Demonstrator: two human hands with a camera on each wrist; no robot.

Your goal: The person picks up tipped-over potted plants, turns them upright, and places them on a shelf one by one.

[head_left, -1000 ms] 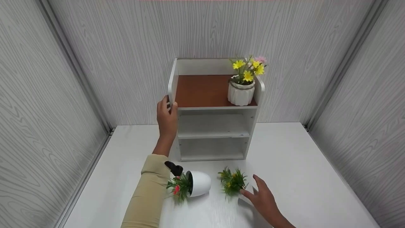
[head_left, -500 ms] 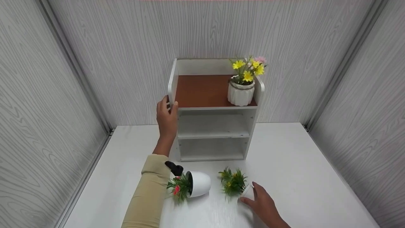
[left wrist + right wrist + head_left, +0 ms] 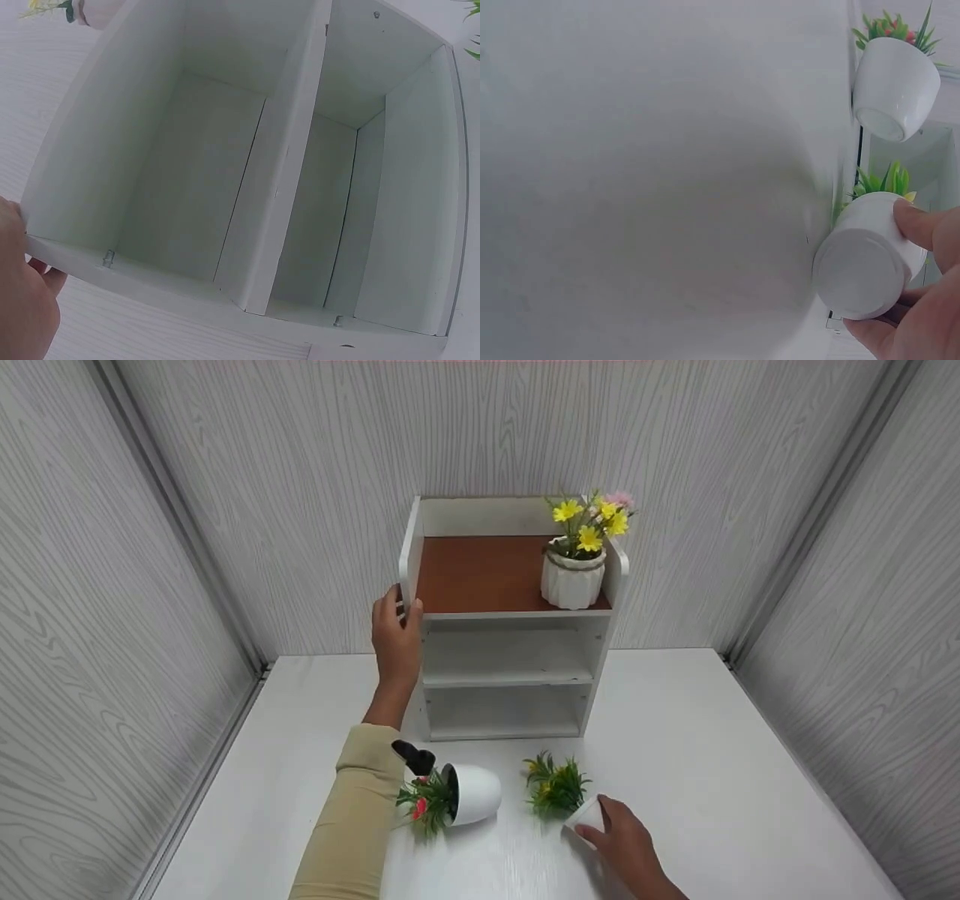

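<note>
My left hand (image 3: 397,649) grips the front edge of the left side panel of a small white shelf unit (image 3: 517,685), thumb inside and fingers outside. Near the table's front, my right hand (image 3: 626,844) holds the white pot of a small plant (image 3: 556,791) that lies on its side, green leaves pointing away to the left. In the right wrist view, thumb and fingers span the pot (image 3: 862,262) from both sides. To the left lies another potted plant (image 3: 474,795) with red flowers, tipped over. A ribbed white pot with yellow flowers (image 3: 573,581) stands upright on the brown top shelf.
Two lower shelf compartments (image 3: 210,172) face forward. The white table (image 3: 697,757) is bounded by grey wood-grain panels (image 3: 847,622) at the back and sides. A black object (image 3: 414,757) shows by the left sleeve, above the red-flowered plant.
My right hand has closed its fingers round the white pot of the small plant, and the plant has shifted slightly. The left hand stays on the shelf's side panel.
</note>
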